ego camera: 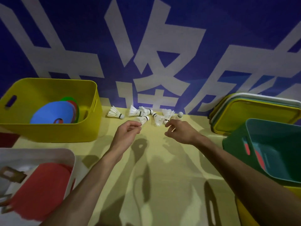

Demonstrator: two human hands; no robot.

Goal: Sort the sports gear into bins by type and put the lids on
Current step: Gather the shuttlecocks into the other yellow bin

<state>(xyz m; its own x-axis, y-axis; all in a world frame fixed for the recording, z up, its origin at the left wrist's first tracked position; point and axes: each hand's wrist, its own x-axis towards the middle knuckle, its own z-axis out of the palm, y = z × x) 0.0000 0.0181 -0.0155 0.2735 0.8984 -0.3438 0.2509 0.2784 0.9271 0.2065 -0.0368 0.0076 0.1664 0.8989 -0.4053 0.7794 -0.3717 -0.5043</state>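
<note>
Several white feather shuttlecocks (167, 114) lie in a loose row on the yellow table (156, 160) by the blue wall. My left hand (125, 136) pinches the feathers of the nearest shuttlecock (143, 119) between thumb and forefinger. My right hand (180, 132) has its fingertips closed on the cork end of another shuttlecock (167, 119). One shuttlecock (114, 113) lies apart to the left, and another (179, 115) stands just beyond my right hand.
A yellow bin (48, 132) at back left holds flat coloured discs (53, 113). A white bin (71, 160) at front left holds red paddles. A teal bin (236, 142) stands on the right, with a stack of lids (244, 111) behind it.
</note>
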